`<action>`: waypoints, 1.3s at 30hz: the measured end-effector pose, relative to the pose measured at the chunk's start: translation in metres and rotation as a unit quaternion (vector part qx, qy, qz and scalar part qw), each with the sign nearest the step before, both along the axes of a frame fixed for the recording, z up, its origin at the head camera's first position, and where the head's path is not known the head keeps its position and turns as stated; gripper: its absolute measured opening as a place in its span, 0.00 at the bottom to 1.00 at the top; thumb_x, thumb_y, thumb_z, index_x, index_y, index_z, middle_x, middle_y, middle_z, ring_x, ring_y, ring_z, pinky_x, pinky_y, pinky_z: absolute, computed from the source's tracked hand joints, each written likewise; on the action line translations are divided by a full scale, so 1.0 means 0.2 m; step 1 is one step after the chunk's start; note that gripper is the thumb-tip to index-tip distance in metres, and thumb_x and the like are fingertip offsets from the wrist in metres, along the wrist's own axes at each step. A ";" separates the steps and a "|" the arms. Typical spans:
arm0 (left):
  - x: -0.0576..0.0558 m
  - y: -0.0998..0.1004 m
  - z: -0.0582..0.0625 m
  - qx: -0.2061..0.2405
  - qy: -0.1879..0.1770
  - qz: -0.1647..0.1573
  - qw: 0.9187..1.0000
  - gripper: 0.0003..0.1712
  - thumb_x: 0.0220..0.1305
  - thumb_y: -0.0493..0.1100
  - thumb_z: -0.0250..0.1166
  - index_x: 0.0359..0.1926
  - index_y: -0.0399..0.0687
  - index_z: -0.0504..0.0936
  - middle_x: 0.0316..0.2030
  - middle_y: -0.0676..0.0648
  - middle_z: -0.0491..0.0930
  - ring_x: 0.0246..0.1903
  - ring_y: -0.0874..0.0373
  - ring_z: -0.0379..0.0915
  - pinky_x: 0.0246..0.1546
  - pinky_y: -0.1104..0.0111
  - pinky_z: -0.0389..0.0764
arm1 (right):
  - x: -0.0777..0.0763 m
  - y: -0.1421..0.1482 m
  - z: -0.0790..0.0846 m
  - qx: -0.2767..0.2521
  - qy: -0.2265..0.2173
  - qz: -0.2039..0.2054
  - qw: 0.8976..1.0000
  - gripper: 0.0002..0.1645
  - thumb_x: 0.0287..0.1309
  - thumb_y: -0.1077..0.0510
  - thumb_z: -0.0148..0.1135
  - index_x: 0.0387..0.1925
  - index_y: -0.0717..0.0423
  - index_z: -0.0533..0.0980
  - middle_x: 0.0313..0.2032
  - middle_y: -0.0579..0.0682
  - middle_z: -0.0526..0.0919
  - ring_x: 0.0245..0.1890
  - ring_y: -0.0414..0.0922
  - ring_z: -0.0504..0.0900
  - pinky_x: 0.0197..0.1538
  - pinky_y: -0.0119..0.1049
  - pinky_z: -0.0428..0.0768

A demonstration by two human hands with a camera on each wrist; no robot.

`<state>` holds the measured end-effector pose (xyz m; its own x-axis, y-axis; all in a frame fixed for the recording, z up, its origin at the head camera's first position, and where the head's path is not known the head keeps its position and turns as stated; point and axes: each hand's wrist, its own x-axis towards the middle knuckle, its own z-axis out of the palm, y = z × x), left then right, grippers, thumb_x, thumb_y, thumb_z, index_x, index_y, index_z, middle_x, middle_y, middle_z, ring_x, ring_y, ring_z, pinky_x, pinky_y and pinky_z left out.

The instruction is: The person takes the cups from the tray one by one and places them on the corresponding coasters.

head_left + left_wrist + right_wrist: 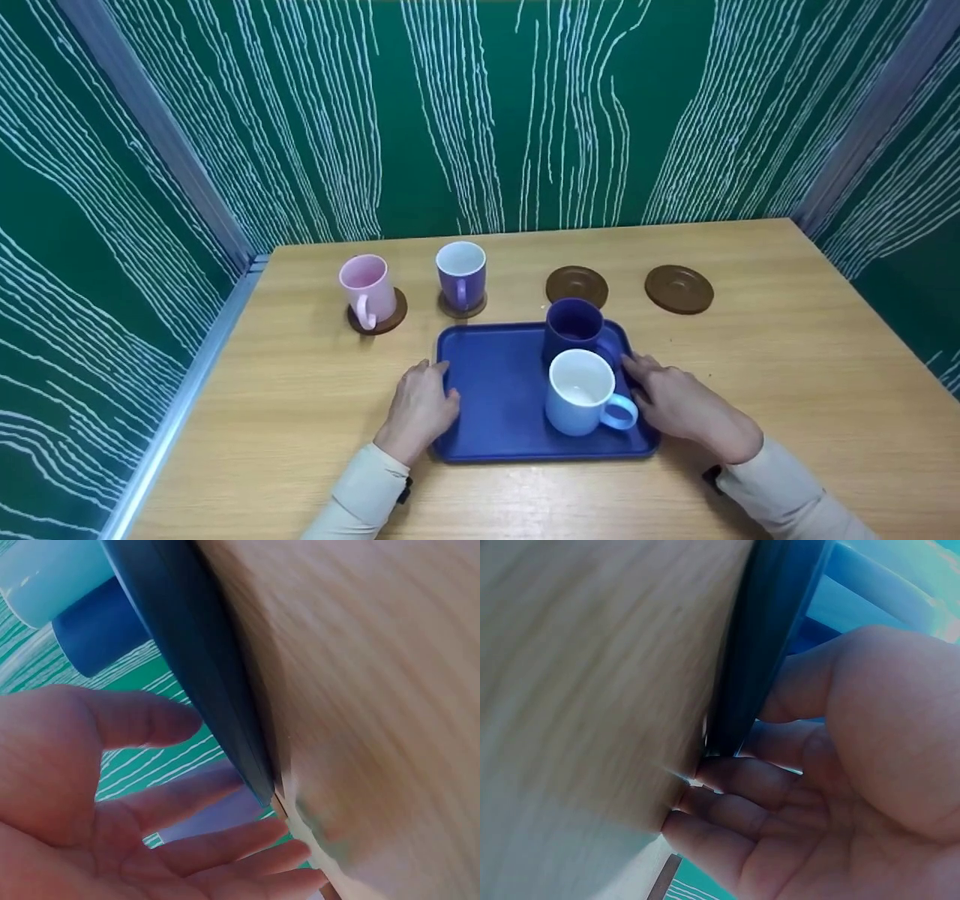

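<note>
A blue rectangular tray lies on the table, flanked by both hands. At its left side, my left hand touches the rim with thumb and index finger, its other fingers extended low beside the tray. Against the opposite edge rests my right hand, thumb and fingertips at the rim, lower fingers loosely bent near the tabletop. On the tray's right half stand a light blue mug, white inside with its handle to the right, and a dark blue mug just behind it.
Behind the tray, a pink mug and a purple mug each stand on a brown coaster. Two more brown coasters, one behind the dark blue mug and one farther right, lie bare. Green patterned panels enclose the wooden table.
</note>
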<state>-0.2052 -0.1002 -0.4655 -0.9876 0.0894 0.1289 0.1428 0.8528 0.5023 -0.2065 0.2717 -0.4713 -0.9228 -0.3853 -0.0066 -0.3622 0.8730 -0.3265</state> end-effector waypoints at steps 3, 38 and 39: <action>0.00 -0.01 0.00 0.001 -0.014 -0.007 1.000 0.27 0.65 0.39 0.67 0.63 0.30 0.79 0.58 0.27 0.79 0.60 0.34 0.76 0.61 0.47 0.78 | 0.00 0.00 0.00 -0.002 0.002 0.000 1.000 0.33 0.71 0.59 0.58 0.72 0.71 0.67 0.71 0.72 0.67 0.70 0.70 0.67 0.69 0.65 0.69; 0.01 -0.02 0.01 -0.016 -0.087 -0.031 0.996 0.31 0.65 0.30 0.64 0.69 0.29 0.72 0.70 0.25 0.67 0.70 0.26 0.61 0.69 0.44 0.68 | 0.01 0.00 0.00 -0.008 0.008 0.003 1.000 0.33 0.70 0.60 0.58 0.72 0.71 0.67 0.70 0.72 0.68 0.70 0.70 0.68 0.69 0.65 0.69; 0.01 -0.02 0.00 -0.015 -0.087 -0.031 0.996 0.31 0.65 0.29 0.64 0.69 0.29 0.72 0.70 0.25 0.67 0.70 0.26 0.61 0.69 0.44 0.68 | 0.01 0.00 0.00 -0.008 0.009 0.004 1.000 0.33 0.70 0.60 0.58 0.72 0.71 0.67 0.70 0.72 0.68 0.70 0.70 0.68 0.68 0.65 0.70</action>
